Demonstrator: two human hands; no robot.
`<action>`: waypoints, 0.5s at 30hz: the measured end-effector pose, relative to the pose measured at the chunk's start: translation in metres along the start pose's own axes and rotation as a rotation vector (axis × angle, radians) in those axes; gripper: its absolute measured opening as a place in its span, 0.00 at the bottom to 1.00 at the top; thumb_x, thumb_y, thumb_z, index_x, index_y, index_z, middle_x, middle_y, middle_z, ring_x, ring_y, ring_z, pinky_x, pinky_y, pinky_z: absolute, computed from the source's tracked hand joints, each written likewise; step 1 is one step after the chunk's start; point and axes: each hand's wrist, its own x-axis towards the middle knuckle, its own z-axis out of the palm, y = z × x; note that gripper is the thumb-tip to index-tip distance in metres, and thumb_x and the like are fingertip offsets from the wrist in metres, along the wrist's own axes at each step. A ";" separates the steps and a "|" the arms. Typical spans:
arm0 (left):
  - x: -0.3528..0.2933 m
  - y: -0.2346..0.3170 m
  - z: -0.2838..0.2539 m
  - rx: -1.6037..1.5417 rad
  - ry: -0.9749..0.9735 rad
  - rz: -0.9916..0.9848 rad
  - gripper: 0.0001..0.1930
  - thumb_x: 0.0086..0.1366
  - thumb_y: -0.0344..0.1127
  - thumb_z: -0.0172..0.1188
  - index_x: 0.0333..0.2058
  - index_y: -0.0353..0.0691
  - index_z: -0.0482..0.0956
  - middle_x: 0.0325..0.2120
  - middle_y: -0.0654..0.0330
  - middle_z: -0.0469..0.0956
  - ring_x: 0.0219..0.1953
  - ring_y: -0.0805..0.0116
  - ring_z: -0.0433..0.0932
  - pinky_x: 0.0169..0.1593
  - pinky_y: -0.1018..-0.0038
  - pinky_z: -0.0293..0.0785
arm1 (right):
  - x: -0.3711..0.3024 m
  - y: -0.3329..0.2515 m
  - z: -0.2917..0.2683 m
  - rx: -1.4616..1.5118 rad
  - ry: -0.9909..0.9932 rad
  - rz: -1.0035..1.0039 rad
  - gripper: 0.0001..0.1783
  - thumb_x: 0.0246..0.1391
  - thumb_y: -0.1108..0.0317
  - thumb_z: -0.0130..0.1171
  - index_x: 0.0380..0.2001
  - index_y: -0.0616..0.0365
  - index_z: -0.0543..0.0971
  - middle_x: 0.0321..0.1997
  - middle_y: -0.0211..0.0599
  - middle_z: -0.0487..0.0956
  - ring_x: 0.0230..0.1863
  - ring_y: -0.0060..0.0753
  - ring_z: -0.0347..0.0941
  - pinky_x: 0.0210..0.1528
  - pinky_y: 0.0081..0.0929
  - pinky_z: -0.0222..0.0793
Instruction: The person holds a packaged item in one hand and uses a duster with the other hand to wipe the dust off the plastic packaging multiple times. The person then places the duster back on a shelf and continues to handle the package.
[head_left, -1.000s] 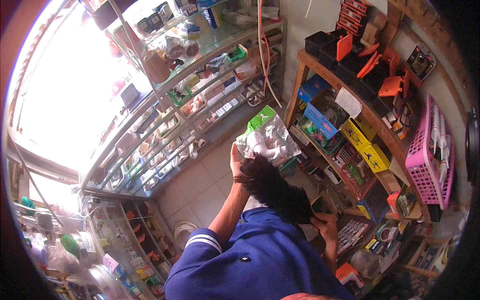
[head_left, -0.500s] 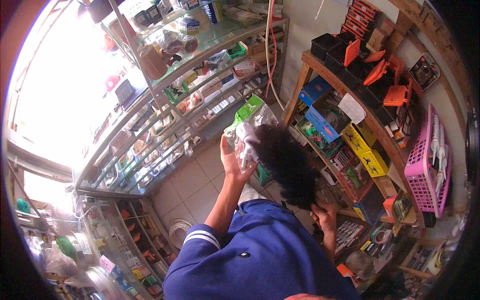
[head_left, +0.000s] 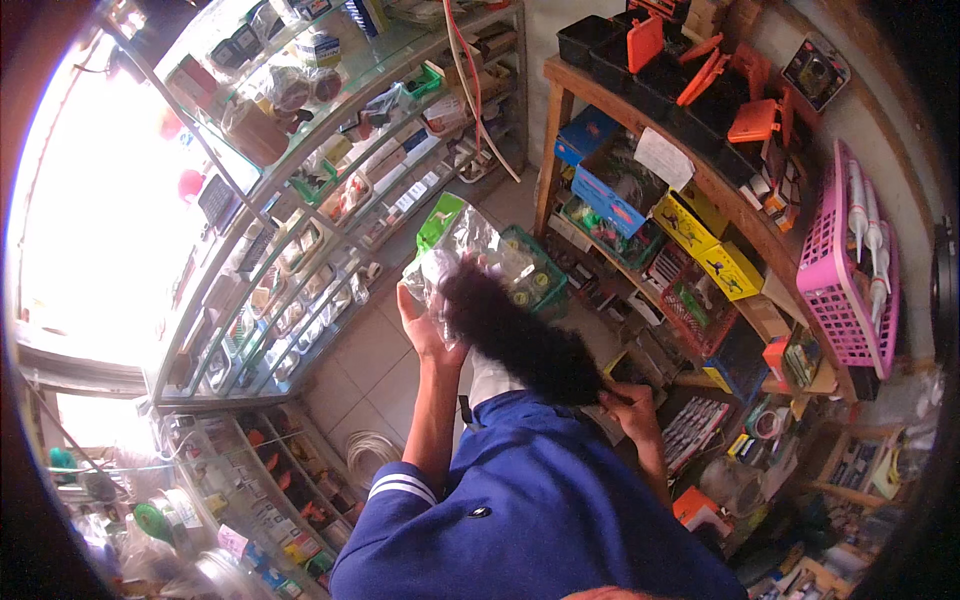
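A clear plastic packet (head_left: 478,236) with a green header sits in my left hand (head_left: 432,335), whose fingers are closed around its lower end. Inside shows a pale, rounded fitting whose exact kind I cannot make out. My right hand (head_left: 632,408) grips a black fluffy duster (head_left: 530,335) at its near end, the handle mostly hidden in the fist. From there the duster slants up and left, its tip overlapping the packet's right side.
Glass shelves (head_left: 330,170) full of small packaged goods stand at left. To the right, a wooden rack (head_left: 690,165) carries yellow and blue boxes. A green basket (head_left: 535,270) is beyond the packet; a pink basket (head_left: 840,290) stands far right. Coiled cable (head_left: 370,455) lies on the tiled floor.
The whole view has shifted, with shelves and rack moving up and left. Both hands appear further left, and the duster lies at a flatter slant across the packet's side.
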 end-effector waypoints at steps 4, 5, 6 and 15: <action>0.001 0.005 -0.031 -0.015 -0.085 -0.047 0.41 0.62 0.66 0.45 0.62 0.36 0.60 0.57 0.45 0.67 0.55 0.52 0.70 0.63 0.57 0.60 | -0.006 0.012 -0.008 0.102 0.022 0.008 0.08 0.52 0.73 0.61 0.33 0.67 0.81 0.19 0.29 0.75 0.19 0.12 0.66 0.19 0.16 0.58; 0.001 0.005 -0.033 0.095 0.043 0.003 0.41 0.62 0.66 0.44 0.61 0.37 0.61 0.57 0.45 0.68 0.53 0.52 0.71 0.63 0.57 0.61 | -0.007 0.014 -0.012 0.029 -0.044 -0.057 0.06 0.52 0.73 0.61 0.31 0.66 0.81 0.18 0.28 0.75 0.18 0.12 0.65 0.19 0.16 0.57; 0.000 -0.008 -0.014 0.079 -0.190 -0.033 0.41 0.62 0.66 0.43 0.61 0.36 0.62 0.57 0.46 0.68 0.53 0.52 0.72 0.62 0.57 0.63 | -0.008 0.015 -0.014 0.038 -0.034 -0.057 0.06 0.52 0.73 0.61 0.31 0.66 0.81 0.18 0.28 0.75 0.18 0.12 0.65 0.19 0.16 0.57; 0.009 -0.022 0.003 0.201 0.076 -0.016 0.37 0.64 0.63 0.43 0.60 0.37 0.62 0.54 0.47 0.70 0.54 0.51 0.72 0.58 0.56 0.67 | -0.017 0.011 -0.051 -0.164 -0.031 -0.035 0.09 0.54 0.68 0.60 0.28 0.65 0.82 0.21 0.30 0.77 0.21 0.20 0.70 0.23 0.20 0.62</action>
